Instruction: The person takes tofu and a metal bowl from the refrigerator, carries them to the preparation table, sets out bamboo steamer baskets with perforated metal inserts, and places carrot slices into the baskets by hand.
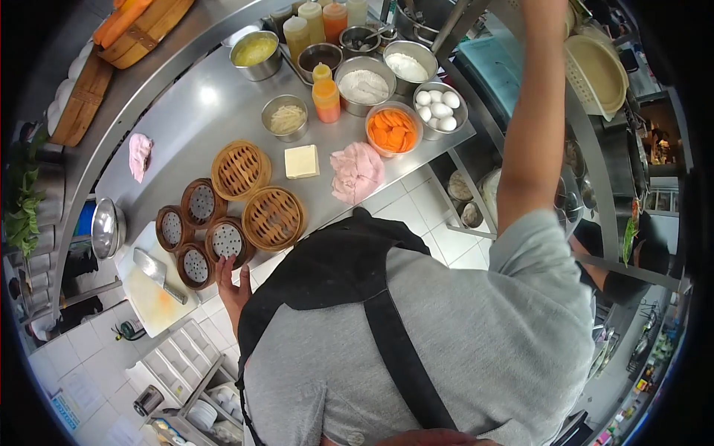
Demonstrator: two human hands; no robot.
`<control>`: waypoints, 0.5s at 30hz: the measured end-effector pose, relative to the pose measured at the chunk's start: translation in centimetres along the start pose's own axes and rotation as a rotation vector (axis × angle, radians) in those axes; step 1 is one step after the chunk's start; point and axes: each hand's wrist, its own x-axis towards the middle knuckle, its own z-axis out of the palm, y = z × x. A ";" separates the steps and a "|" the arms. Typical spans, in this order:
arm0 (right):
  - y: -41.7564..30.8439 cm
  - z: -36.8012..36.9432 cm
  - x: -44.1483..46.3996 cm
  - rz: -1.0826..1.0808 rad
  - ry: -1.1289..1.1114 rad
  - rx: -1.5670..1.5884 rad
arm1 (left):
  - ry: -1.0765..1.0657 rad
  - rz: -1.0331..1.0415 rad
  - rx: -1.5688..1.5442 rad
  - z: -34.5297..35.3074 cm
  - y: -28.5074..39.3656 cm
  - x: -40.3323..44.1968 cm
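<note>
My left hand (232,291) has its fingers apart, with the fingertips at the near rim of a small round steamer basket (227,239); whether they press on it I cannot tell. Beside it are more small steamer baskets (195,265) with perforated discs inside. Two larger bamboo steamer lids or baskets (274,218) with woven slats lie just to the right. My right forearm (532,126) stretches up past the frame's top edge, so the right hand is out of sight.
On the steel counter (201,119) are a pale yellow block (301,161), a pink cloth (357,171), sliced carrots (391,131), eggs (439,110), bowls of white powder (364,86) and squeeze bottles (326,97). A cleaver (158,273) rests on a cutting board (152,305) at left.
</note>
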 end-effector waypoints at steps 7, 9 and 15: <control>14.2 4.7 -22.0 -0.002 -1.055 -0.365 | -0.036 0.025 0.037 0.8 0.9 0.5; 16.5 6.5 -25.6 -0.012 -1.120 -0.445 | -0.058 0.007 0.048 0.4 2.3 0.8; 16.3 9.0 -29.4 -0.085 -1.311 -0.628 | -0.097 -0.027 0.070 0.2 4.1 1.4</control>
